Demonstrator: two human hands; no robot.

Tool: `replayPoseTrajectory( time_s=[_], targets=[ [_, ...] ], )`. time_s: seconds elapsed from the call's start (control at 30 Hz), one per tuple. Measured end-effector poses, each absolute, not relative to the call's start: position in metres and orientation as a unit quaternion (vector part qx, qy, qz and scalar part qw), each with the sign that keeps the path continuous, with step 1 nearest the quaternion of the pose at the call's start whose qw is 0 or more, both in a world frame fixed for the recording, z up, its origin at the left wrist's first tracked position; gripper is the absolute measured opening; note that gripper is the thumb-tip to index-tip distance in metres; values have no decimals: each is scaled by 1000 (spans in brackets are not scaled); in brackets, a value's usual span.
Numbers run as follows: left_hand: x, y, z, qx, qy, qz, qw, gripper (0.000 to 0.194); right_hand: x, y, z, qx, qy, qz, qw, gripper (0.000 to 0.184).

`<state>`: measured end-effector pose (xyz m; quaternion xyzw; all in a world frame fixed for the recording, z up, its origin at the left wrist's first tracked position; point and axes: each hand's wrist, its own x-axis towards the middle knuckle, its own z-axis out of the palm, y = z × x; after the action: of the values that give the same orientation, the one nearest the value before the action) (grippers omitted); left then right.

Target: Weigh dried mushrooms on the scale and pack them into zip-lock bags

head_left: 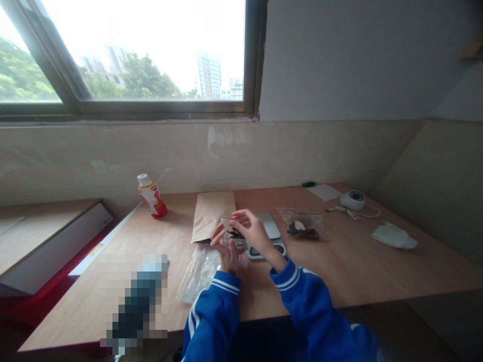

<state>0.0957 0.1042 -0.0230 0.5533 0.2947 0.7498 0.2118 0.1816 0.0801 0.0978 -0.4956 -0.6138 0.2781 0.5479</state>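
Note:
Both hands meet over the wooden table [358,261], holding a small clear zip bag [234,235] with dark pieces inside. My left hand [225,251] grips the bag from below, fingers curled around it. My right hand [252,232] pinches the bag's top edge with thumb and fingers. Just behind the hands lies a small grey scale [270,232]. A stack of clear plastic bags [199,271] lies under my left forearm. A brown paper bag [212,215] lies flat behind the hands.
A second zip bag [302,225] with dark contents lies to the right. A white and red bottle [151,196] stands at the back left. A white round device with cable [352,200], a white packet [394,236] and a paper sheet [324,191] are at the right.

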Motion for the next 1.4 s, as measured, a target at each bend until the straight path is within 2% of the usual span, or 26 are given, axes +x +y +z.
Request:
replayPoseTrajectory(
  time_s=[0.07, 0.17, 0.23, 0.4, 0.5, 0.57, 0.63, 0.77, 0.83, 1.03, 1.2, 1.27, 1.37, 1.4],
  targets=[
    [95, 104, -19, 544, 289, 765, 189, 25, 184, 83, 96, -484, -635, 247, 549, 21],
    [96, 102, -11, 533, 296, 773, 176, 22, 202, 92, 83, -520, -638, 122, 555, 25],
    [96, 100, -7, 523, 304, 775, 184, 21, 218, 99, 65, -561, -638, 62, 524, 27],
    [97, 98, -5, 511, 307, 779, 194, 22, 238, 105, 19, -598, -709, 55, 370, 26],
    [97, 99, -7, 511, 305, 779, 199, 23, 234, 104, 9, -613, -714, 34, 336, 25],
    [96, 100, -8, 500, 313, 780, 209, 23, 231, 104, 11, -628, -698, 25, 343, 21],
    [96, 100, -9, 485, 319, 784, 220, 24, 230, 103, 19, -633, -669, 28, 388, 18],
    [96, 99, -8, 476, 323, 782, 240, 27, 227, 96, 50, -589, -596, 37, 545, 25],
    [96, 98, -6, 477, 326, 778, 246, 27, 221, 88, 69, -557, -602, 46, 570, 26],
    [97, 96, 0, 456, 330, 786, 255, 34, 205, 66, 107, -483, -721, 78, 490, 24],
    [96, 95, 5, 424, 348, 791, 273, 38, 211, 59, 94, -509, -701, 113, 486, 23],
    [96, 96, 8, 407, 347, 800, 271, 37, 213, 57, 81, -529, -689, 159, 470, 31],
    [96, 96, 10, 403, 337, 808, 265, 34, 212, 54, 59, -547, -664, 243, 448, 57],
    [96, 96, 9, 412, 332, 807, 260, 34, 210, 54, 53, -550, -651, 268, 451, 59]
  ],
)
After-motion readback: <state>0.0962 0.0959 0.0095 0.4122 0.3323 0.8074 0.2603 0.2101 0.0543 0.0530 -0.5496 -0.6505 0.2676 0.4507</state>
